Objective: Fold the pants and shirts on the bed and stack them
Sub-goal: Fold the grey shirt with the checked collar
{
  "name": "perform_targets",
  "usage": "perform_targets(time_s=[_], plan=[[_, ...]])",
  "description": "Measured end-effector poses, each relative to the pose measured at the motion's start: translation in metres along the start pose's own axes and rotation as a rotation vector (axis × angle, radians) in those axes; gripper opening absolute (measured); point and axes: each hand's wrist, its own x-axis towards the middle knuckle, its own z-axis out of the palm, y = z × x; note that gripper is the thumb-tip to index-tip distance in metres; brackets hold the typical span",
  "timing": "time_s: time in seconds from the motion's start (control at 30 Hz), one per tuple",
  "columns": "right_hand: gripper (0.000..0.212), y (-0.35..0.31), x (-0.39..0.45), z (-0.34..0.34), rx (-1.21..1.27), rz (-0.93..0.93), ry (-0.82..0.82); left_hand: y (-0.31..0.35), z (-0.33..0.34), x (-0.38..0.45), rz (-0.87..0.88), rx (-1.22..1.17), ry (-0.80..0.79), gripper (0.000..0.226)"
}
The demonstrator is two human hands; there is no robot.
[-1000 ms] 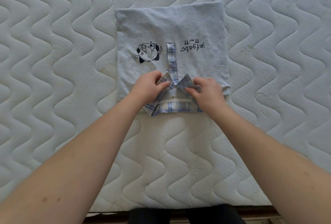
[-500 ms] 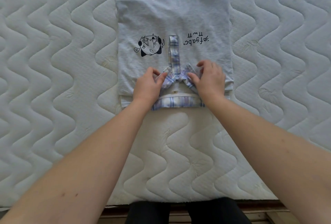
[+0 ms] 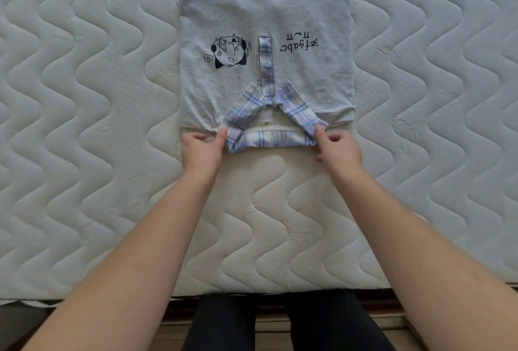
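Shirt (image 3: 266,42) lies folded mid-bed (image 3: 84,98), collar (image 3: 269,129) toward the near edge. Our left hand (image 3: 201,148) and right hand (image 3: 336,148) pinch its near corners; we should lift evenly, keeping the folds flat.

You have one view only, from the camera on your head, so no second view shares any of the scene. It looks forward and steeply down onto the bed (image 3: 84,154), almost straight onto the quilted surface. Your two forearms enter from the bottom corners and run up toward the middle of the frame. The near edge of the bed crosses low in the frame, with your legs (image 3: 280,322) below it. The wide lens bends the quilting lines toward the edges.
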Motion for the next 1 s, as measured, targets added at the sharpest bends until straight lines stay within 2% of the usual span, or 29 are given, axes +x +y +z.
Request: perform_targets(time_s=[0.07, 0.13, 0.27, 0.37, 0.43, 0.5, 0.6, 0.7, 0.73, 0.8, 0.87, 0.93, 1.0], plan=[[0.045, -0.006, 0.000, 0.001, 0.065, 0.044, -0.054, 0.001, 0.009, -0.007, -0.087, -0.139, -0.109, 0.031], [0.039, -0.012, 0.002, 0.001, 0.072, 0.049, -0.094, 0.001, 0.014, -0.012, -0.114, -0.232, -0.180, 0.023], [0.022, -0.015, -0.002, 0.007, 0.137, -0.097, 0.015, 0.000, 0.010, -0.012, -0.030, -0.337, -0.105, 0.014], [0.024, -0.005, -0.010, 0.012, -0.027, -0.194, 0.100, -0.007, 0.009, -0.012, 0.009, -0.295, -0.093, 0.011], [0.028, 0.003, -0.010, 0.013, -0.184, -0.127, 0.079, -0.016, 0.008, -0.010, -0.051, -0.202, -0.117, 0.012], [0.033, 0.004, -0.008, 0.010, -0.214, -0.026, 0.052, -0.021, 0.006, -0.008, -0.065, -0.119, -0.116, 0.018], [0.035, 0.001, -0.005, 0.004, -0.194, -0.017, 0.071, -0.025, -0.004, -0.007, 0.153, 0.121, 0.045, 0.026], [0.032, -0.001, -0.002, -0.006, -0.100, -0.142, 0.285, -0.025, -0.019, -0.002, 0.381, 0.068, 0.216, 0.019], [0.034, -0.002, 0.002, -0.011, -0.078, -0.169, 0.352, -0.024, -0.022, 0.004, 0.410, 0.063, 0.254, 0.025], [0.051, -0.005, 0.015, -0.020, -0.111, -0.135, 0.396, -0.021, -0.025, 0.023, 0.338, 0.118, 0.248, 0.048], [0.065, -0.009, 0.030, -0.024, -0.164, -0.046, 0.321, -0.015, -0.026, 0.044, 0.186, 0.112, 0.170, 0.059], [0.065, -0.013, 0.044, -0.024, -0.137, -0.031, 0.210, -0.008, -0.027, 0.059, 0.091, 0.038, 0.070, 0.055], [0.063, -0.017, 0.053, -0.022, -0.133, -0.033, 0.116, -0.001, -0.028, 0.067, 0.071, 0.003, -0.042, 0.041]])
